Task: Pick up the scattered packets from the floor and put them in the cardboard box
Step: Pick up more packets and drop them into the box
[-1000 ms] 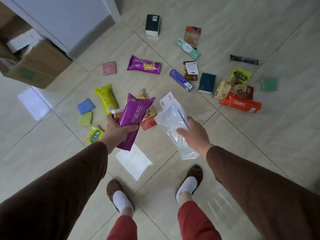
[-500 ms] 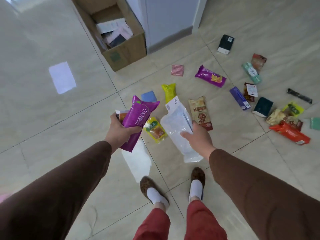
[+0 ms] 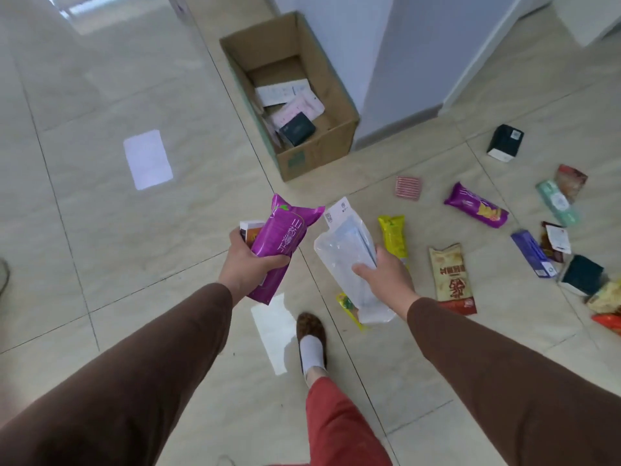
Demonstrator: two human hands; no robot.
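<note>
Carrying step, drop pending: your left hand (image 3: pixel 250 264), forearm extended toward 12 o'clock, grips a purple packet (image 3: pixel 280 245) with a small box (image 3: pixel 249 230) tucked behind it; your right hand (image 3: pixel 386 277) pinches a clear plastic packet (image 3: pixel 346 260) that hangs downward. Ahead at 12 o'clock the cardboard box (image 3: pixel 319 153) stands open, partly filled. Next, step closer and release both loads inside; more packets lie at 2 to 3 o'clock

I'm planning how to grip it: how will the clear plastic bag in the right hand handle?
The clear bag looks floppy: it droops below the right hand. Probably light, since its contents look thin and flat. The glossy film may be slippery, so a firm pinch seems wise.
</note>
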